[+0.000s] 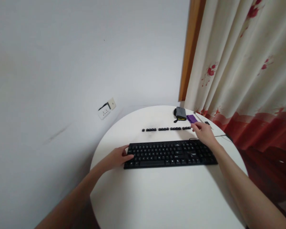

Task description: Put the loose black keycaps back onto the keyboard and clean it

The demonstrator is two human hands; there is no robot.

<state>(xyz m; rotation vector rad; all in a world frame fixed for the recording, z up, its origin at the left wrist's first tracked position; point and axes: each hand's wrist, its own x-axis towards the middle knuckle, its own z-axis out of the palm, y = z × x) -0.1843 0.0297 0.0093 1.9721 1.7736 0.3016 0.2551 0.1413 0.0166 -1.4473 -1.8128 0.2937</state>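
A black keyboard (171,154) lies across the middle of a round white table (157,197). My left hand (118,157) rests at the keyboard's left end, thumb and fingers curled against its edge. Behind the keyboard runs a row of loose black keycaps (166,128). My right hand (204,133) hovers over the keyboard's far right corner, fingers bent together at the right end of the keycap row. Whether its fingertips pinch a keycap is hidden.
At the table's far edge lie a grey pouch (180,114), a purple item (192,119) and a thin white stick (199,118). A cable (220,136) trails off right toward a red-flowered curtain (248,70). A wall socket (105,111) sits on the left wall.
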